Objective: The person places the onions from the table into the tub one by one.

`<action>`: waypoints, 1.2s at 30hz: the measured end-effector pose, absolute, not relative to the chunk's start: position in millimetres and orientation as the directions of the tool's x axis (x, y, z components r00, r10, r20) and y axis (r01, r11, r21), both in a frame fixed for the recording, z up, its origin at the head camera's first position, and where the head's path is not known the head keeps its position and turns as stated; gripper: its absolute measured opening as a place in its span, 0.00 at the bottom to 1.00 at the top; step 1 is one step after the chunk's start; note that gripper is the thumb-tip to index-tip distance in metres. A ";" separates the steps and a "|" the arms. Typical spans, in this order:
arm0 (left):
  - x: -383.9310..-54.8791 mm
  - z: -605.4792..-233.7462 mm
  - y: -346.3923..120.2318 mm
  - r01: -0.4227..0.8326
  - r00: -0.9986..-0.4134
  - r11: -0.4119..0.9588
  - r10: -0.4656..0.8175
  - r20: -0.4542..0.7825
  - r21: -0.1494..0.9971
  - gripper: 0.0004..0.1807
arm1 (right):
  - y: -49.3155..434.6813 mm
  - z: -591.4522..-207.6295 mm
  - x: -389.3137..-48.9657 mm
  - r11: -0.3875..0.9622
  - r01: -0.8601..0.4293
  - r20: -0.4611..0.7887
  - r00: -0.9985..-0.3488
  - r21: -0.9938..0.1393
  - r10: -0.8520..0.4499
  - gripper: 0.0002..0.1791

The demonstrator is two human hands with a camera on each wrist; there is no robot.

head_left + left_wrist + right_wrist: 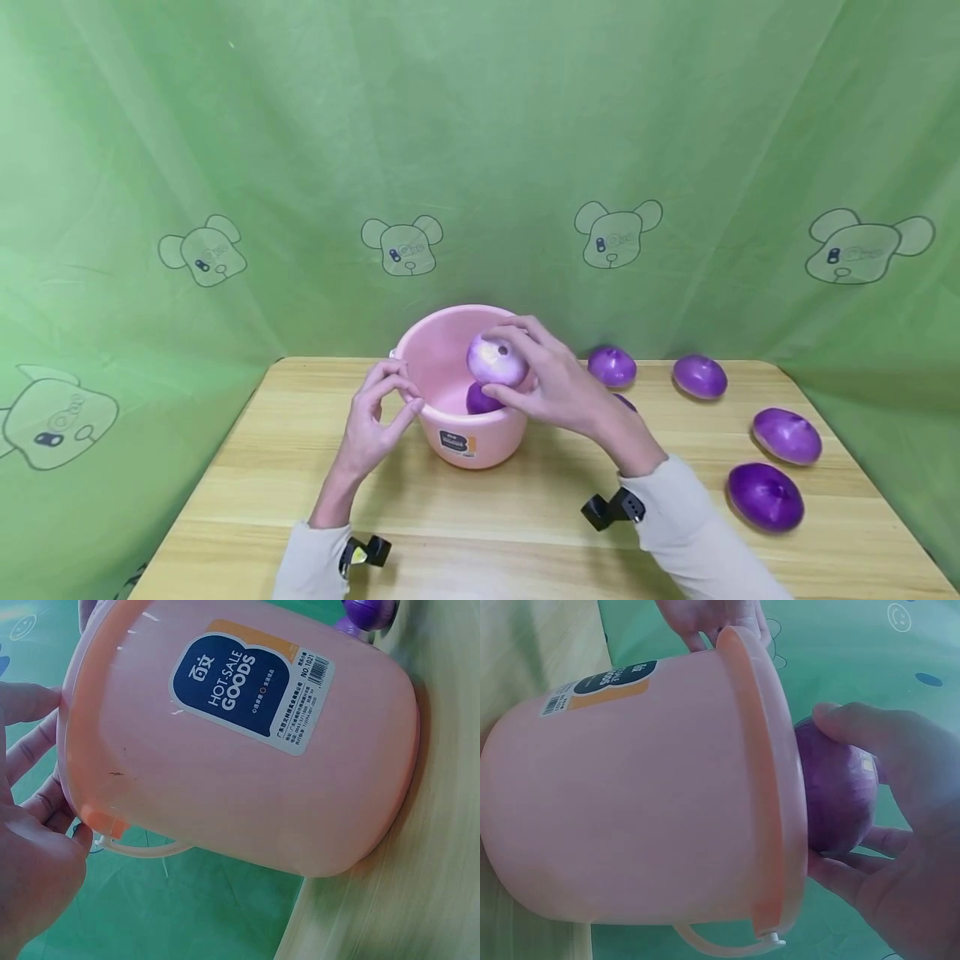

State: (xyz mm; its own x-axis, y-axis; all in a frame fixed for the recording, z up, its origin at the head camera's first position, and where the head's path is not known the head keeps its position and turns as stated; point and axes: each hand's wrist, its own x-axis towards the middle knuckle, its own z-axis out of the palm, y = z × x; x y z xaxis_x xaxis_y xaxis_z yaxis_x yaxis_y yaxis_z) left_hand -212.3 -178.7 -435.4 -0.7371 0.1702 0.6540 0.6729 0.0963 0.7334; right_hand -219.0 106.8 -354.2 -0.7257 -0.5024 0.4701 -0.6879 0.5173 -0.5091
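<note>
A pink bucket [467, 440] with a label stands upright on the table. My right hand [558, 383] grips a purple onion [495, 362] over the bucket's mouth, thumb on the near side and fingers round the far side. From the right wrist view, this onion [836, 791] sits right at the rim, partly hidden behind it. Inside the bucket lies another dark purple onion [480, 400], half covered by the held one. My left hand [375, 421] holds the bucket's left rim with thumb and fingertips, also seen on the rim in the left wrist view.
Several purple onions lie on the wooden table [247, 500] to the right, among them a dark one [765, 497] near the front and a lighter one [700, 377] at the back. One is mostly hidden behind my right wrist. A green curtain [480, 150] hangs behind.
</note>
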 end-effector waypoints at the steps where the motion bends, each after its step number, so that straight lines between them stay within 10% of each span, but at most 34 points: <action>1: -212.3 -435.3 -178.7 0.673 -0.737 0.096 0.171 0.654 0.734 0.09 | 106.4 -354.8 -219.4 0.518 -0.687 0.468 -0.727 -0.510 -0.503 0.36; 36: -213.1 -435.4 -179.3 0.671 -0.739 0.104 0.175 0.650 0.735 0.08 | 91.7 -359.9 -235.1 0.577 -0.662 0.347 -0.746 -0.479 -0.568 0.34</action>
